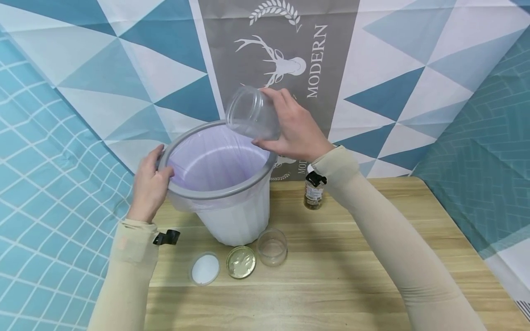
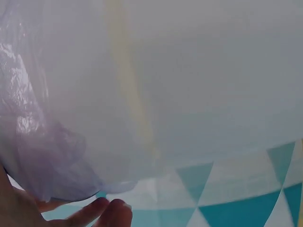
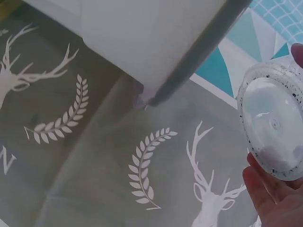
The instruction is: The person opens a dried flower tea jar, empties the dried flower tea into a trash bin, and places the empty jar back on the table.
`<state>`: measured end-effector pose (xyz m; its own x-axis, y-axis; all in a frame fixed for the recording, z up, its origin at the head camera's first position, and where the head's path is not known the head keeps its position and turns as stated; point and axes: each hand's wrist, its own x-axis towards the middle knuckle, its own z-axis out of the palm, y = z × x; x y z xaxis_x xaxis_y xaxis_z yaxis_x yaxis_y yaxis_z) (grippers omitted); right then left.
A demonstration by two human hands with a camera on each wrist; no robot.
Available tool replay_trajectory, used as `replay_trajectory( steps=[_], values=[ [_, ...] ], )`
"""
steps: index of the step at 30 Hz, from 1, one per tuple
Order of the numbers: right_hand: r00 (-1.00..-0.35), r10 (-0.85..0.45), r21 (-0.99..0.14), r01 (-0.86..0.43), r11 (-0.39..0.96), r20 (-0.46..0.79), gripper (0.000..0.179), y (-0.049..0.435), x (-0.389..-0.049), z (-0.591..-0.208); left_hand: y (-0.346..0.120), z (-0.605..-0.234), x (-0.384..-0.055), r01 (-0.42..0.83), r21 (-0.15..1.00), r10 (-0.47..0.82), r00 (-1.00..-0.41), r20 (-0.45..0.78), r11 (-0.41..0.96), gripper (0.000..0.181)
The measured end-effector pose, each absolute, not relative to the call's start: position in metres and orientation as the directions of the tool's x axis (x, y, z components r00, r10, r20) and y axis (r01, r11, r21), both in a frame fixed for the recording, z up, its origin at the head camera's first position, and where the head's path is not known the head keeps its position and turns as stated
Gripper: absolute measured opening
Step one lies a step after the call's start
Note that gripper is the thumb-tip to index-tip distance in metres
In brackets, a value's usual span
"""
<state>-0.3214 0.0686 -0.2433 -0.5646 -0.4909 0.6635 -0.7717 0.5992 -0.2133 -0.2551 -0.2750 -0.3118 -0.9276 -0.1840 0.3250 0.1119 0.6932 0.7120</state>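
Note:
A white trash can with a grey rim (image 1: pixel 219 193) stands on the table, lined with a pale purple bag (image 1: pixel 207 161). My left hand (image 1: pixel 150 181) grips its rim at the left; in the left wrist view the fingers (image 2: pixel 113 215) show below the bag's edge. My right hand (image 1: pixel 296 124) holds a clear plastic jar (image 1: pixel 252 112) tilted over the can's far right side, its mouth toward the left. In the right wrist view the jar's base (image 3: pixel 274 125) has small dark specks round its edge.
A small labelled jar (image 1: pixel 313 195) stands on the table right of the can, partly behind my right wrist. In front of the can lie a white lid (image 1: pixel 205 269), a gold-coloured lid (image 1: pixel 241 262) and a short clear cup (image 1: pixel 272 247). A patterned cloth (image 1: pixel 381 82) hangs behind.

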Motion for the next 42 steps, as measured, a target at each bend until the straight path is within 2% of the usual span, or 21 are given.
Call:
replay_trajectory(
  steps=[4,10,16,22,27,37,42],
  values=[
    [-0.563,-0.471,-0.258,-0.784,0.565,0.679,0.098,0.071,-0.321,-0.249,-0.271,-0.310,-0.248,0.194,0.635,-0.165,-0.872,0.462,0.748,0.059],
    [-0.600,-0.439,-0.358,-0.777,0.518,0.668,0.099,0.075,-0.318,-0.255,-0.243,-0.294,-0.232,0.384,0.491,-0.054,-0.743,0.667,0.782,0.048],
    [-0.607,-0.416,-0.400,-0.778,0.485,0.677,0.097,0.082,-0.313,-0.260,-0.198,-0.286,-0.222,0.541,0.321,0.139,-0.645,0.751,0.778,0.051],
    [-0.588,-0.418,-0.392,-0.793,0.466,0.693,0.094,0.090,-0.304,-0.267,-0.158,-0.291,-0.212,0.627,0.202,0.269,-0.572,0.775,0.752,0.060],
    [-0.583,-0.417,-0.420,-0.804,0.421,0.697,0.097,0.097,-0.297,-0.272,-0.132,-0.297,-0.208,0.663,0.156,0.325,-0.541,0.776,0.732,0.068],
    [-0.551,-0.388,-0.439,-0.830,0.345,0.738,0.115,0.116,-0.285,-0.286,-0.106,-0.309,-0.205,0.709,0.179,0.368,-0.544,0.754,0.682,0.076],
    [-0.559,-0.387,-0.441,-0.824,0.355,0.733,0.115,0.125,-0.280,-0.294,-0.099,-0.317,-0.203,0.719,0.176,0.386,-0.544,0.745,0.673,0.078]
  ],
)
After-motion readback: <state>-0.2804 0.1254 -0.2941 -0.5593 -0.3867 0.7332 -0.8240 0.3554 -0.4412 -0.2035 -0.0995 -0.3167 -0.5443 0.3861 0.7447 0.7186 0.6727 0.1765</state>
